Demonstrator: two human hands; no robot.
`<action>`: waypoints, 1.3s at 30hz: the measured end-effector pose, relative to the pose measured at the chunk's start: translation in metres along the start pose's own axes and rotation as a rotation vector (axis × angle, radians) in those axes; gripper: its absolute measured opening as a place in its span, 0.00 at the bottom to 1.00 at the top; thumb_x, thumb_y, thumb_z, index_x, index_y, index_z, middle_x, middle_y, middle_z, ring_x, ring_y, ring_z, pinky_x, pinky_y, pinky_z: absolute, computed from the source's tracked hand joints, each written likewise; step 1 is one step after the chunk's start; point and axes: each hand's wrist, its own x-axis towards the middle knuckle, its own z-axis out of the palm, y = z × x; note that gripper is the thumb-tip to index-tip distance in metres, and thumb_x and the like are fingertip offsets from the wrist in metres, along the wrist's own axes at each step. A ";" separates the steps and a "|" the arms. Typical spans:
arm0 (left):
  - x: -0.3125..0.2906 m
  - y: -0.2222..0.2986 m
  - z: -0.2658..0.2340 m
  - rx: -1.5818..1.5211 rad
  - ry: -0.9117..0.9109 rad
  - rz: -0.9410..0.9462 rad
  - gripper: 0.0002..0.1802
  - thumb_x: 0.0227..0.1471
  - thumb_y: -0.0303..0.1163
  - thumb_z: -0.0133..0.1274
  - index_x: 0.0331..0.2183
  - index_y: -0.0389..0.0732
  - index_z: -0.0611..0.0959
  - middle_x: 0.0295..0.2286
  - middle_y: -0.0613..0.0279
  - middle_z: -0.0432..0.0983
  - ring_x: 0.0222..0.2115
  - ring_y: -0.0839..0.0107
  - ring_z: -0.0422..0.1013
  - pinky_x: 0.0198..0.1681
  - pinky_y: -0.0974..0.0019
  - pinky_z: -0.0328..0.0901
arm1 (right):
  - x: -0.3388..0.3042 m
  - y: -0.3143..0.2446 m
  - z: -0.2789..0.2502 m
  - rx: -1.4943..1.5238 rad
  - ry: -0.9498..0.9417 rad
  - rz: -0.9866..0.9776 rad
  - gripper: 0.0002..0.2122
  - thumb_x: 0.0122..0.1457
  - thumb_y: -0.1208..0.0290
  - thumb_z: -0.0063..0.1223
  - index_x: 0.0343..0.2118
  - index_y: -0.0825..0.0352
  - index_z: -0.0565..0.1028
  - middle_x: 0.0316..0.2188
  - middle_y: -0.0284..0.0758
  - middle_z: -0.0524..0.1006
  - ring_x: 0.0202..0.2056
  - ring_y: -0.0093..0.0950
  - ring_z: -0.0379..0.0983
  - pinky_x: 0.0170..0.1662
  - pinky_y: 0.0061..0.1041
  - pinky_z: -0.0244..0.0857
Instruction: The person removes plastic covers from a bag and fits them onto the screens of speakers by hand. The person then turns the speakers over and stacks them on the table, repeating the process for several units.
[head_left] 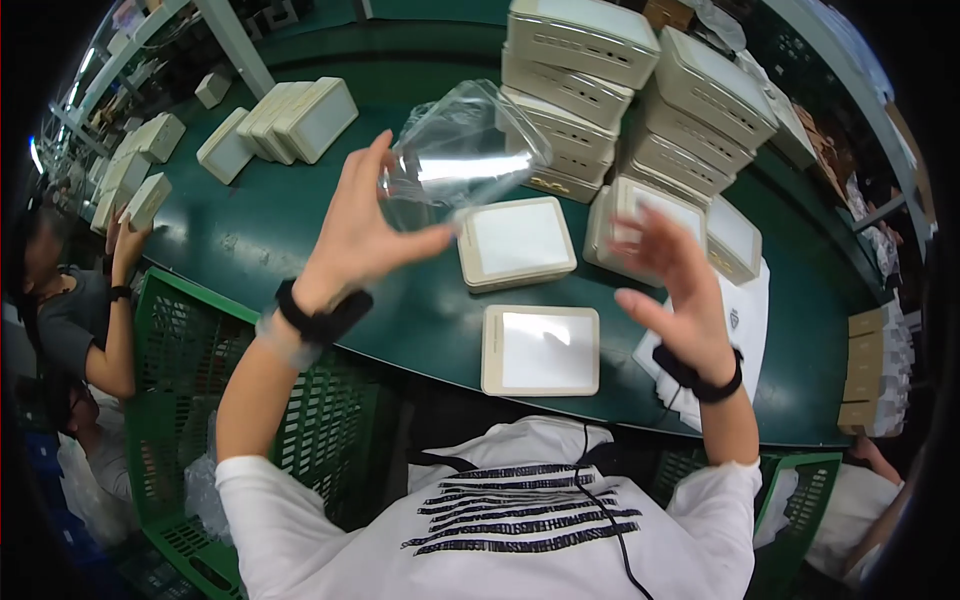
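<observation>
My left hand [355, 225] is raised over the table with thumb and fingers spread wide. A clear plastic cover or tray [465, 165] lies just beyond it, tilted, close to the fingers and thumb; whether they touch it I cannot tell. My right hand [675, 275] hovers to the right, fingers apart and slightly blurred, holding nothing visible. Between the hands a flat beige box with a white top [516, 240] lies on the table. Nearer to me is a similar box [541, 350], its top catching a glare. Another beige box [625, 225] is partly behind my right hand.
Tall stacks of beige boxes [575, 90] stand at the back right. More boxes [300, 120] sit at the far left. White sheets or bags [745, 310] lie beside my right wrist. Green crates [190, 330] flank the table's near edge. A co-worker's hand [128, 240] holds a box.
</observation>
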 end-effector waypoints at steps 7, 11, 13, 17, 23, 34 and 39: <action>-0.052 0.076 -0.003 0.099 -0.105 0.298 0.61 0.22 0.43 0.74 0.57 0.32 0.61 0.50 0.49 0.59 0.50 0.57 0.62 0.49 0.58 0.64 | 0.044 -0.023 -0.001 0.052 -0.211 -0.400 0.58 0.34 0.66 0.76 0.66 0.65 0.44 0.64 0.45 0.53 0.63 0.39 0.53 0.64 0.35 0.48; -0.061 0.084 -0.006 0.093 -0.127 0.284 0.60 0.21 0.42 0.74 0.57 0.33 0.63 0.50 0.49 0.59 0.51 0.56 0.61 0.49 0.58 0.64 | 0.034 -0.043 -0.005 -0.233 -0.251 -0.442 0.57 0.34 0.64 0.76 0.66 0.65 0.45 0.64 0.43 0.53 0.64 0.38 0.53 0.64 0.36 0.49; -0.066 0.085 -0.004 0.079 -0.132 0.278 0.60 0.21 0.42 0.74 0.57 0.33 0.63 0.50 0.49 0.59 0.51 0.56 0.61 0.50 0.58 0.64 | 0.027 -0.047 -0.006 -0.340 -0.226 -0.454 0.56 0.35 0.63 0.75 0.65 0.66 0.46 0.64 0.42 0.53 0.63 0.38 0.53 0.64 0.36 0.50; -0.078 0.088 0.003 0.036 -0.144 0.280 0.61 0.21 0.42 0.74 0.57 0.34 0.62 0.50 0.49 0.59 0.51 0.56 0.61 0.50 0.57 0.63 | 0.013 -0.044 -0.003 -0.181 -0.227 -0.429 0.57 0.34 0.64 0.75 0.65 0.66 0.45 0.64 0.42 0.53 0.63 0.39 0.53 0.64 0.36 0.50; -0.092 0.077 0.018 -0.089 -0.115 0.296 0.62 0.21 0.43 0.74 0.58 0.35 0.61 0.51 0.51 0.59 0.53 0.57 0.60 0.52 0.57 0.62 | 0.003 -0.044 0.003 -0.151 -0.224 -0.526 0.62 0.32 0.63 0.77 0.66 0.64 0.39 0.64 0.45 0.50 0.63 0.40 0.53 0.65 0.39 0.47; -0.136 0.072 0.077 -1.405 -0.462 -0.261 0.72 0.22 0.62 0.69 0.60 0.29 0.55 0.52 0.52 0.58 0.54 0.57 0.58 0.54 0.60 0.60 | 0.003 -0.017 0.057 0.664 -0.195 -0.380 0.68 0.29 0.52 0.78 0.67 0.57 0.32 0.64 0.52 0.49 0.65 0.45 0.46 0.65 0.41 0.41; -0.151 0.082 0.099 -2.408 -0.916 -0.266 0.82 0.20 0.84 0.51 0.59 0.23 0.52 0.52 0.47 0.59 0.52 0.52 0.60 0.51 0.63 0.63 | 0.006 -0.022 0.068 1.148 -0.562 0.008 0.68 0.30 0.50 0.77 0.67 0.55 0.31 0.65 0.54 0.45 0.66 0.46 0.44 0.66 0.38 0.41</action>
